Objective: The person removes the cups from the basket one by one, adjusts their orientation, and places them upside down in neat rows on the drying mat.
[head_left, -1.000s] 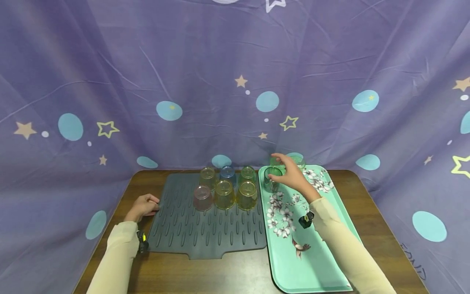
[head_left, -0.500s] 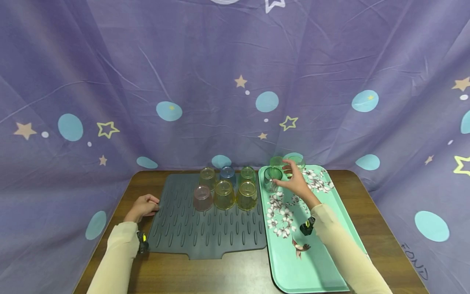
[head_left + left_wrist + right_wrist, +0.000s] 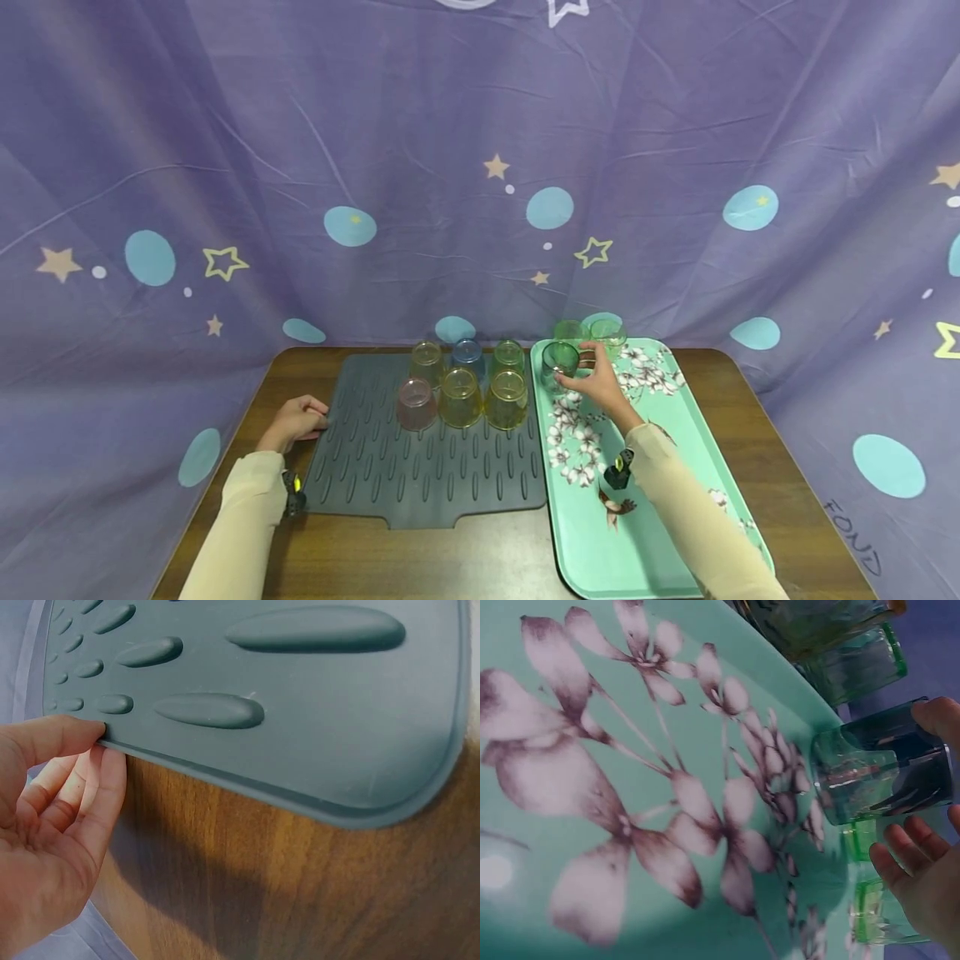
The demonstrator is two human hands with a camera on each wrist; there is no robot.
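The left hand [image 3: 300, 418] pinches the left edge of a dark grey drying mat [image 3: 315, 742] between thumb and fingers. At the tray's back left corner stands an upright dark green glass [image 3: 558, 371]. My right hand [image 3: 602, 385] is at this glass's right side, thumb before it and fingers behind. In the right wrist view the thumb lies at its rim, while the fingers [image 3: 911, 847] show a small gap from its wall. Behind are two light green glasses [image 3: 609, 333]. Several upside-down glasses stand in two rows on the mat, among them a pink glass [image 3: 416, 406] and a blue glass [image 3: 467, 358].
A mint green tray [image 3: 675, 508] with a flower print lies right beside the mat on a wooden table [image 3: 480, 558]. A purple curtain [image 3: 420, 150] with stars hangs close behind the table and along both sides.
My right hand has come down and slightly forward, from above the dark green glass to its right side, thumb and fingers closer to it. The left hand stays at the mat's edge.
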